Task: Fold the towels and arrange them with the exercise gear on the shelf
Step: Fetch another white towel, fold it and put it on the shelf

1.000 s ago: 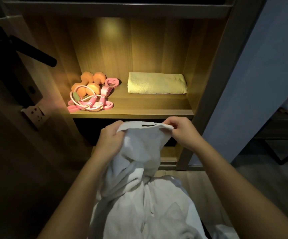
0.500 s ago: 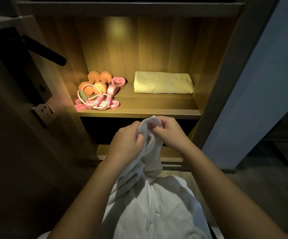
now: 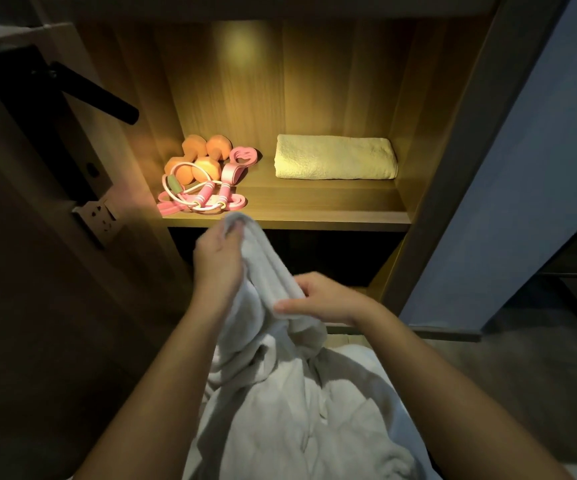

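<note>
1. Two towels: the yellow towel (image 3: 335,157) lay folded on the shelf (image 3: 314,206), the white towel (image 3: 280,393) hung below.
2. Two dumbbells (image 3: 197,161) sat at the shelf's left.
3. The left hand (image 3: 216,261) gripped the white towel's top; the right hand (image 3: 325,299) pinched it lower.

1. Towels: two. The white towel (image 3: 297,393) is bunched up in my grip, and the yellow towel (image 3: 335,156) sits folded on the shelf up past my right hand (image 3: 328,299).
2. Weights: two orange dumbbells (image 3: 205,168), side by side, beyond my left hand (image 3: 218,261).
3. Stretchy stuff: one pink tangle (image 3: 207,197), just above my left hand. Honestly can't tell how many separate pieces are in it, but I count two padded handles.
4. Hands: two, both holding the white towel.
</note>
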Available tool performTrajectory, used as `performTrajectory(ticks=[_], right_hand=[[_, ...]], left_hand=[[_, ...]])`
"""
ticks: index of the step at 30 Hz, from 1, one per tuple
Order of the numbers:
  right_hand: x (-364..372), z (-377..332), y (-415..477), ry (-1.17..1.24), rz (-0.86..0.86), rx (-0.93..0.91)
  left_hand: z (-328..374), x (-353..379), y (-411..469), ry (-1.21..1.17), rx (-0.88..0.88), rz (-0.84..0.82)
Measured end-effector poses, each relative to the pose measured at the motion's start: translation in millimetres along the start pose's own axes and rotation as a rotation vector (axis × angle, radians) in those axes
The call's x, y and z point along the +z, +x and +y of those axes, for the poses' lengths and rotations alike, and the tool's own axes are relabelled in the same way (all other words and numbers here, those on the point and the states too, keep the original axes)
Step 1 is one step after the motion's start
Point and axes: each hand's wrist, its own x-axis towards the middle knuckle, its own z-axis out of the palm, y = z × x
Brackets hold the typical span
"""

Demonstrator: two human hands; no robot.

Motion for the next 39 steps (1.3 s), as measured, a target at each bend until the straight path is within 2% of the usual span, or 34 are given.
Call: performTrajectory(ticks=[2, 3, 5, 6, 9, 11, 13, 15, 17, 21, 24, 26, 28, 30, 32, 35, 39], right_hand=[[5, 21, -3, -0.177, -0.033, 0.097], [4, 32, -6, -0.184, 0.003, 0.124], [-1, 44, -14, -0.072, 0.128, 0.145], [-5, 42, -17, -0.03, 0.188, 0.126], [-13, 22, -16, -0.059, 0.304, 0.005], [-16, 2, -12, -0.111, 0.346, -0.076], [-22, -13, -11, -0.141, 0.378, -0.126], [-29, -23, -12, -0.155, 0.382, -0.162], [-34, -27, -14, -0.165, 0.38, -0.158], [-32, -19, -15, -0.133, 0.405, -0.106], [-25, -8, -14, -0.072, 0.369, -0.036], [-18, 5, -14, -0.063, 0.299, 0.04], [-11, 20, -17, -0.031, 0.267, 0.094], [-7, 32, -21, 0.038, 0.311, 0.127], [-9, 37, -25, 0.169, 0.434, 0.153], [-19, 27, -29, 0.278, 0.549, 0.098], [-23, -4, -28, 0.049, 0.378, -0.07]], left_hand=[[0, -13, 10, -0.179, -0.088, 0.222], [-3, -22, 15, -0.2, -0.093, 0.318], [-12, -35, 21, -0.152, -0.068, 0.404], [-18, -37, 21, -0.09, -0.058, 0.386], [-32, -24, 16, 0.174, -0.01, 0.138], [-33, -14, 9, 0.309, 0.118, -0.095], [-28, -6, 2, 0.312, 0.219, -0.364], [-23, -1, -5, 0.29, 0.242, -0.588], [-20, 3, -9, 0.353, 0.235, -0.659], [-20, 9, -14, 0.522, 0.317, -0.577], [-20, 4, -13, 0.401, 0.299, -0.432], [-20, -3, -7, 0.255, 0.24, -0.31], [-22, -12, -1, 0.163, 0.198, -0.105], [-26, -20, 6, 0.114, 0.136, 0.113], [-35, -27, 11, 0.21, 0.07, 0.162], [-45, -24, 9, 0.402, 0.018, -0.029], [-40, 3, -7, 0.394, 0.185, -0.426]])
